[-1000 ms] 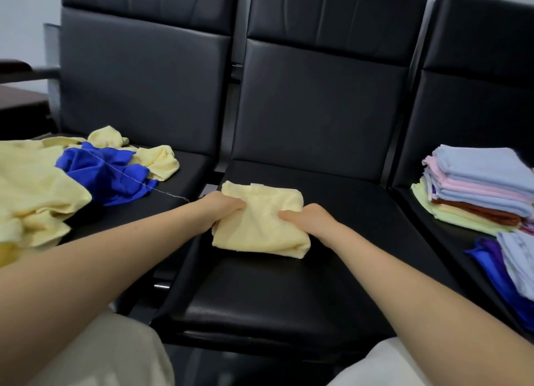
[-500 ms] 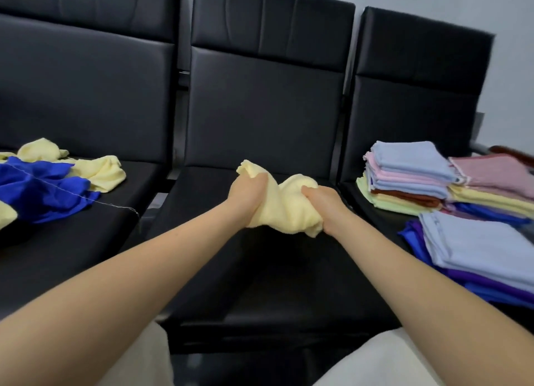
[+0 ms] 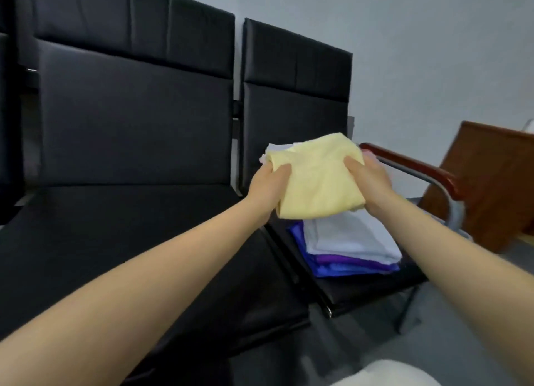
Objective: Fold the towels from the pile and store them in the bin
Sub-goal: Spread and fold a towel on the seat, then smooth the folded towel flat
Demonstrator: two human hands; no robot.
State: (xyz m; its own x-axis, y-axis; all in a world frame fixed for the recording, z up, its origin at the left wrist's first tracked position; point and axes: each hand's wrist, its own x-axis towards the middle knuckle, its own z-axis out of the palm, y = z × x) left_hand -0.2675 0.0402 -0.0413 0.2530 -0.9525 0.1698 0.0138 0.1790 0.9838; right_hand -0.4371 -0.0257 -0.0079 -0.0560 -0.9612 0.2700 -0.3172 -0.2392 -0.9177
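A folded pale yellow towel (image 3: 316,177) hangs in the air over the right-hand black seat. My left hand (image 3: 267,184) grips its left edge and my right hand (image 3: 368,180) grips its right edge, thumbs on top. Below it lies a stack of folded towels (image 3: 349,241): pale blue-white on top, purple and blue beneath. A sliver of another pale stack (image 3: 273,150) shows behind the yellow towel; most of it is hidden. No bin is in view.
Black padded chairs stand in a row; the middle seat (image 3: 121,229) is on the left. A red-brown armrest (image 3: 419,169) on a metal frame bounds the right seat. A brown wooden cabinet (image 3: 491,189) stands further right by the grey wall.
Both hands lifted the yellow towel off the middle seat and carried it right, over the stacks on the right seat. The view swung right; the unfolded pile on the left seat left the frame.
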